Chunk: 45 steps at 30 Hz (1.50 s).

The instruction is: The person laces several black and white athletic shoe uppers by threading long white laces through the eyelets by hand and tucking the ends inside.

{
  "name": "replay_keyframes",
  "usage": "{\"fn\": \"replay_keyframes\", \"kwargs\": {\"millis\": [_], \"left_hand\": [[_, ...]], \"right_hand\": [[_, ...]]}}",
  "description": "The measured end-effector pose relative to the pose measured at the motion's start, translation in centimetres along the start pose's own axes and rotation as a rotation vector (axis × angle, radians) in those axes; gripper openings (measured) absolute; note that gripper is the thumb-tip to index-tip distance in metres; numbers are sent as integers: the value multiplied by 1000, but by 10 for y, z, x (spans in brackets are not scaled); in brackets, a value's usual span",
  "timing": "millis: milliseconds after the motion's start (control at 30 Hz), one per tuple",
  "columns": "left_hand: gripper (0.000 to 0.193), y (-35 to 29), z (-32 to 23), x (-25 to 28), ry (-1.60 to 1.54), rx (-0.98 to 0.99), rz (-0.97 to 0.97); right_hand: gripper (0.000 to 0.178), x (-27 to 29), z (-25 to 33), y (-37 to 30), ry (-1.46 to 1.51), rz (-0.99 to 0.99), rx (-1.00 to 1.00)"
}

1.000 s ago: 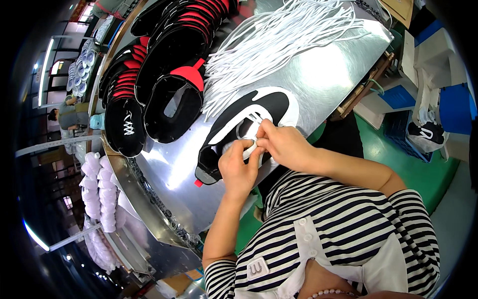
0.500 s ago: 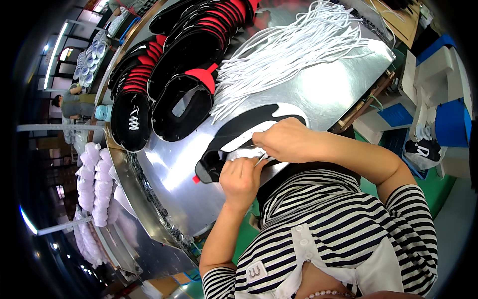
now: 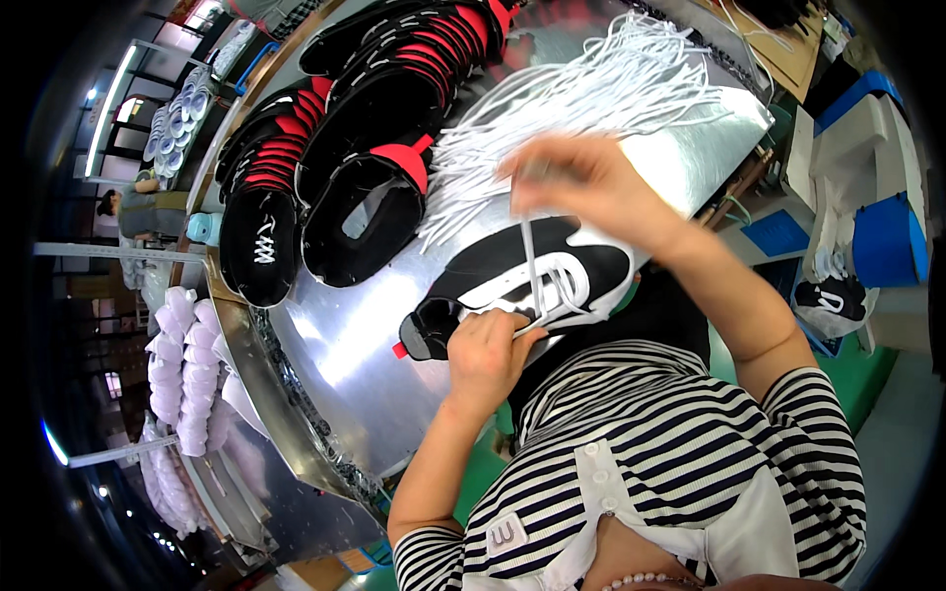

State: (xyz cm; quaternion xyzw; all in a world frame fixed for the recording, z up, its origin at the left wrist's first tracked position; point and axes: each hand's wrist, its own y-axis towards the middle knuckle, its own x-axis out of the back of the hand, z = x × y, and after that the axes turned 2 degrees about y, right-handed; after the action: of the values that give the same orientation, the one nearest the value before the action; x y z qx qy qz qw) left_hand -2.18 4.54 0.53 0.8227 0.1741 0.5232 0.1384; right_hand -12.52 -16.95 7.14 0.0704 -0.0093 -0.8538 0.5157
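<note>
The left hand (image 3: 485,353) is pinching the black-and-white sneaker (image 3: 532,281) lying on the shiny metal table (image 3: 335,345), while the right hand (image 3: 581,182) is gripping a white lace (image 3: 530,258), pulled taut. The lace looks thin, soft and slippery; holding it near its tip seems best.

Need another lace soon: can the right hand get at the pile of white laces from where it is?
Probably yes. The right hand is raised right beside the pile of white laces with nothing between them, but it is pulling a lace up from the shoe.
</note>
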Motion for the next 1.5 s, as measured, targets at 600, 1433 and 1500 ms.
{"fn": "replay_keyframes", "kwargs": {"millis": [600, 1433, 1500], "left_hand": [[36, 13, 1, -16, 5, 583, -202], [33, 15, 5, -22, -527, 756, -263], [28, 22, 3, -13, -774, 789, -262]], "right_hand": [[23, -19, -59, -48, -605, 130, -58], [19, -4, -56, -60, -684, -73, 0], [19, -3, -83, -53, -823, -137, 75]]}}
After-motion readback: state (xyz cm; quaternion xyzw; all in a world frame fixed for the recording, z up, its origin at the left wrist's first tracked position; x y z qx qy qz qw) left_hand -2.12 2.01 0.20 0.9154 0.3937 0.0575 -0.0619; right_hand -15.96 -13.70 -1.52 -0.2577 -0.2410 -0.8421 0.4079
